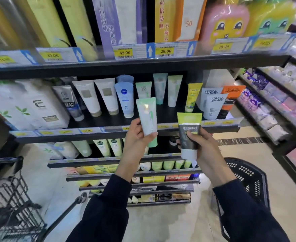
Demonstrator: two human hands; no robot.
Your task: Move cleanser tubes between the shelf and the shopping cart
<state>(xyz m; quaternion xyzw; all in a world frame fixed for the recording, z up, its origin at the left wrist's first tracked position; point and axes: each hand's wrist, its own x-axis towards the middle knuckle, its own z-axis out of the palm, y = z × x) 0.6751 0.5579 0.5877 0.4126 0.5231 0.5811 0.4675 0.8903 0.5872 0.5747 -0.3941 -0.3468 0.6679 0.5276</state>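
My left hand (136, 137) grips a pale green and white cleanser tube (147, 117), cap end down, in front of the middle shelf (94, 131). My right hand (202, 145) grips a tube with a lime top, dark body and white cap (189, 133), also upright, just right of the first. Both tubes are held level with the shelf's front edge. Behind them on that shelf stand several more tubes, among them a blue Nivea tube (124, 100) and a grey L'Oreal tube (213, 105). The wire shopping cart (11, 199) is at the lower left.
A black plastic basket (246, 179) sits at the lower right, beside my right arm. Lower shelves with more tubes and boxes run below my hands. A second shelving unit (273, 105) with packaged goods lines the right side. White refill bags (26, 105) fill the shelf's left end.
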